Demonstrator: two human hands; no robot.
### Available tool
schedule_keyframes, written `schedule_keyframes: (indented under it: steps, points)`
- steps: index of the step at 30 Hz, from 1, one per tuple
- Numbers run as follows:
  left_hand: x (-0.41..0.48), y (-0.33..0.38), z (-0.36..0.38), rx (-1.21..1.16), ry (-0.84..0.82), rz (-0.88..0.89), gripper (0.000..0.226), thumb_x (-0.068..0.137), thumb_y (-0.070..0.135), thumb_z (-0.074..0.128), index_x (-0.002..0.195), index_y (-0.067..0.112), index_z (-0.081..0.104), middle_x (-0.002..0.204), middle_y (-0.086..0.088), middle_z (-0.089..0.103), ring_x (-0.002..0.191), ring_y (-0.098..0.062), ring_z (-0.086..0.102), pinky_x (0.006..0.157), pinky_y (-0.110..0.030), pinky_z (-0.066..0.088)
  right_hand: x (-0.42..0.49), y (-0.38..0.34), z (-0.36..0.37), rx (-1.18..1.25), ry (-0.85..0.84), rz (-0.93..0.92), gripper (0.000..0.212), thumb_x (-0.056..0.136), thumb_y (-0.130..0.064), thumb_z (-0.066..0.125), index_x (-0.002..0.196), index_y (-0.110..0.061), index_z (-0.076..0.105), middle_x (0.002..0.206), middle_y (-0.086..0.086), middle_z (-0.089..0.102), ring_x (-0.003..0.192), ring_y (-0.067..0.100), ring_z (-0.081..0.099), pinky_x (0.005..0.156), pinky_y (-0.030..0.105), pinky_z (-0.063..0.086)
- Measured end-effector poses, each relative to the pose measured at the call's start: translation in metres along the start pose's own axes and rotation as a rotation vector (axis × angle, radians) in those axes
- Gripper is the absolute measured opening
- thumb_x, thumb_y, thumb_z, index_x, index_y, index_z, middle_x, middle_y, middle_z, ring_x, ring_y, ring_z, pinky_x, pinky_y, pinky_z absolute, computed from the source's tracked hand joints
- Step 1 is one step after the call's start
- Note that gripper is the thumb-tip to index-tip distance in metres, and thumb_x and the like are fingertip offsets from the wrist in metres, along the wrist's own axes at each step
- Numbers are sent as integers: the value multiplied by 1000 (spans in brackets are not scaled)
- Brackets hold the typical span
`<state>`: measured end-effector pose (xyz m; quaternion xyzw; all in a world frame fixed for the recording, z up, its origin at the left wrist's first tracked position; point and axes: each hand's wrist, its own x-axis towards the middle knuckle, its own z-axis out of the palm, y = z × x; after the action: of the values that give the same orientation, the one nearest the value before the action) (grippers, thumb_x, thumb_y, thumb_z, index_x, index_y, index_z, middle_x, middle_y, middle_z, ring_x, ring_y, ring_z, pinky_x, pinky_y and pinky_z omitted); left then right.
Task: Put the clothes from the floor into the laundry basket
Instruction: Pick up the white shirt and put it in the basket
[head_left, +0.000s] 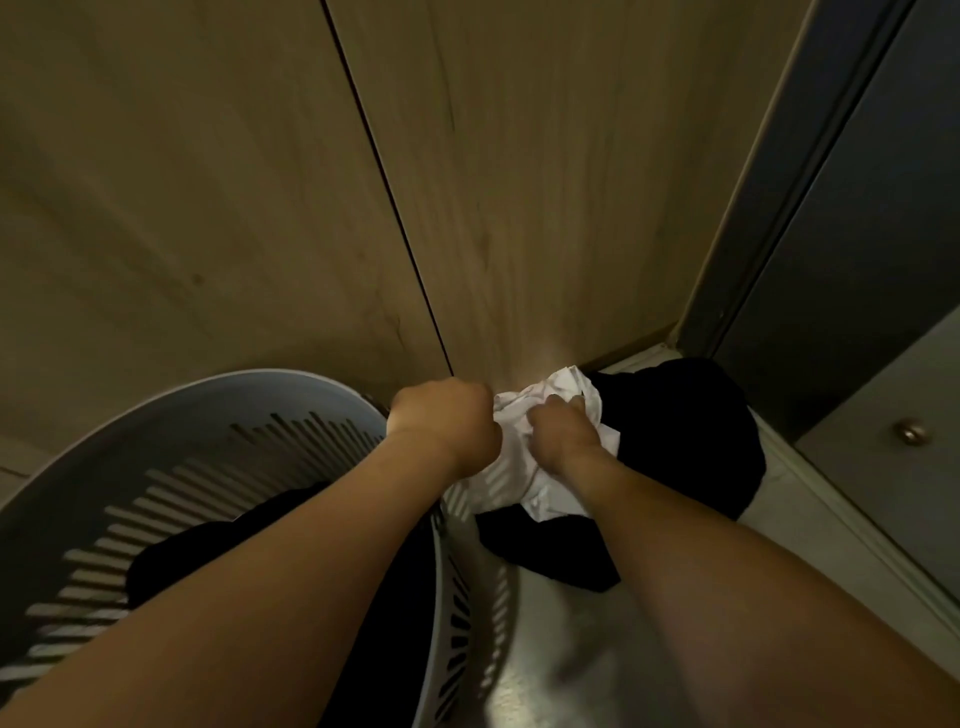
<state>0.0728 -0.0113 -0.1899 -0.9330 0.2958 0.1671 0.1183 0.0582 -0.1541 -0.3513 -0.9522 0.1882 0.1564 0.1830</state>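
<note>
Right now we are reaching both bare forearms out from six o'clock toward the middle of the view, working the pickup step. Nearest, at about eight o'clock, the laundry basket (156, 499) is standing with its slotted wall facing us, and a dark garment (218, 545) is already lying inside it, under our left forearm. Just past the basket's rim, our left hand (447, 423) is clenching into a fist on the near edge of the white cloth (511, 470), while our right hand (563, 434) is closing its grip on the same crumpled piece from the three o'clock side. That white cloth is sitting on top of a black garment (691, 441), which is spreading over the floor (566, 649) toward four o'clock, against the corner where the wooden panels (519, 182) are meeting a grey frame (810, 218). We are judging that the task is partway along. Next we are needing to lift the white piece clear of the black one, swing it toward eight o'clock over the rim, and release; then the black garment is waiting.
</note>
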Motion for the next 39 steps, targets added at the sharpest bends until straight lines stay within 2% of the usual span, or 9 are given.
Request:
schedule_keyframes:
  steps: [8,13,17,20,24,29,32,36,39]
  points:
    - [6,-1,3,-121,35,6,51,97,48,48,138,19,45,134,-13,55,120,-38,50,89,-48,49,-3,27,-78,595,214,116,23,92,-5,52,74,-18,51,92,12,56,92,20,52,74,30,39]
    - [10,9,-6,-370,109,76,89,88,66,58,158,37,12,161,-12,22,141,-45,29,113,-52,33,-32,31,-133,1033,131,81,21,101,-17,54,116,-14,68,97,6,72,87,22,68,79,35,55]
    - [4,15,-15,-573,143,205,117,74,68,77,157,50,-3,167,4,-9,152,-39,12,119,-50,25,-61,27,-172,1190,73,51,51,106,3,38,63,-6,63,54,9,58,38,4,57,53,22,48]
    - [-7,20,-25,-786,321,338,124,70,56,87,162,33,7,162,10,-1,150,-23,19,123,-43,25,-88,15,-202,1249,30,29,33,108,-7,38,80,-13,55,75,5,56,60,12,59,52,23,52]
    - [-18,17,-52,-824,738,468,63,94,35,70,149,20,44,146,2,47,134,-23,48,113,-44,41,-114,-8,-234,1316,12,-102,33,107,-6,42,78,-8,57,67,11,59,53,16,63,47,21,54]
    - [-42,-20,-78,-918,774,263,45,95,43,52,135,22,60,131,-6,57,106,-11,57,88,-10,44,-125,-20,-255,1070,5,-223,5,94,-23,68,98,-21,70,73,-1,75,68,16,69,67,34,57]
    - [-64,-44,-100,-970,823,165,44,86,34,48,118,13,68,117,-16,61,96,-15,58,75,-2,40,-128,-20,-256,1183,-5,-237,31,88,-28,71,119,-26,66,88,1,74,74,16,70,71,36,55]
    - [-94,-69,-135,-1029,952,96,42,75,31,50,106,11,71,111,-19,66,102,-31,66,85,-37,59,-141,-35,-250,1150,-96,-294,57,78,-38,78,131,-40,58,128,9,66,111,27,63,82,40,53]
    - [-121,-81,-160,-1103,1035,41,42,74,23,54,110,14,71,114,-18,66,104,-31,67,89,-46,59,-166,-64,-236,832,-188,-325,113,60,-67,86,154,-36,32,150,-10,47,134,20,51,99,35,45]
